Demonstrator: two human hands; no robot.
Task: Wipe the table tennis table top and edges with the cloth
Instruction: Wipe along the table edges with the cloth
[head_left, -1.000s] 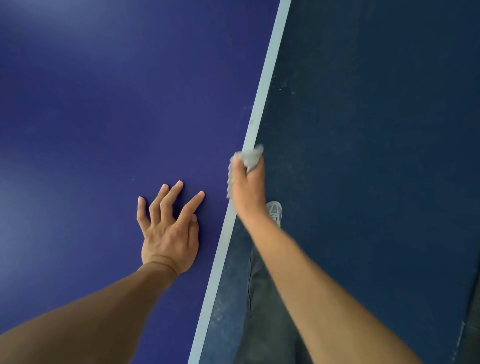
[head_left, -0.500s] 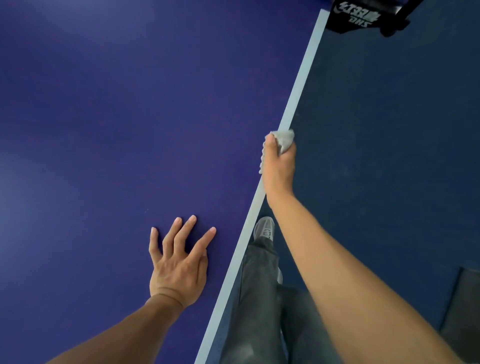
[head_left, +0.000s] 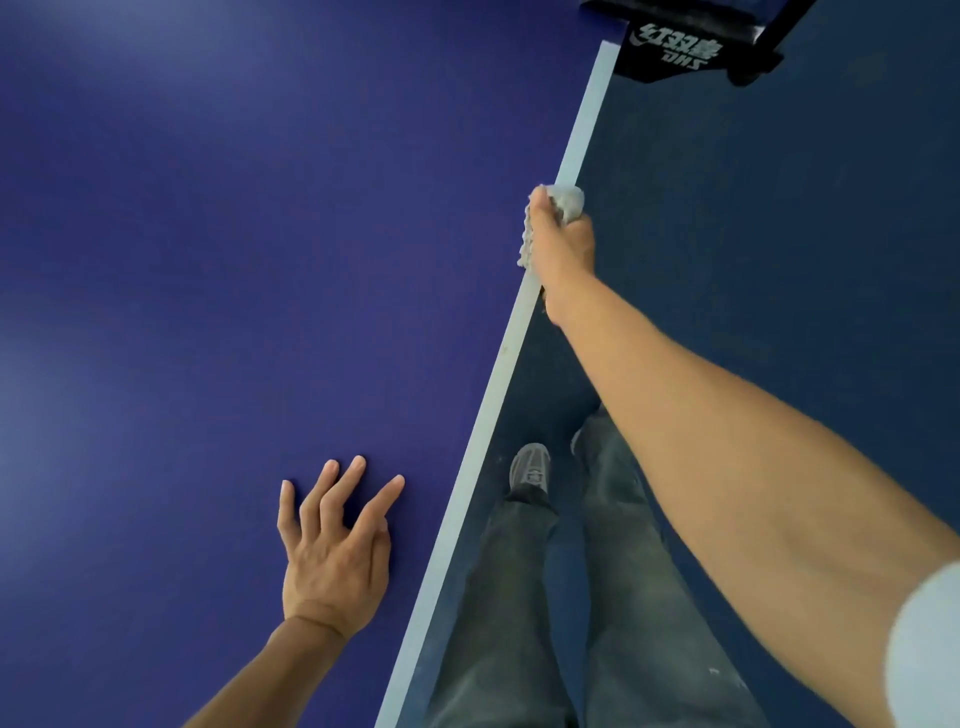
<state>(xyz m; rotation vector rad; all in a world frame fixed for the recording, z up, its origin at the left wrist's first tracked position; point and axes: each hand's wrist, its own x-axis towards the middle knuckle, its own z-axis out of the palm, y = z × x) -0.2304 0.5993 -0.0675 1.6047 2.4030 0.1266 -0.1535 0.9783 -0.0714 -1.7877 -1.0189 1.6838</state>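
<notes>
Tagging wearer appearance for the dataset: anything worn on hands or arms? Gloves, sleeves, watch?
No gloves: left hand and right hand are bare, no ring, watch or band visible. Left forearm and right forearm are bare. Only a whitish short sleeve shows on the right upper arm, at the lower right corner. No left sleeve in view.

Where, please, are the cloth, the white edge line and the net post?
cloth (head_left: 569, 200): head view, its bunched far end.
edge line (head_left: 588, 109): head view, bare stretch beyond the cloth.
net post (head_left: 675, 52): head view, its logo panel.
</notes>
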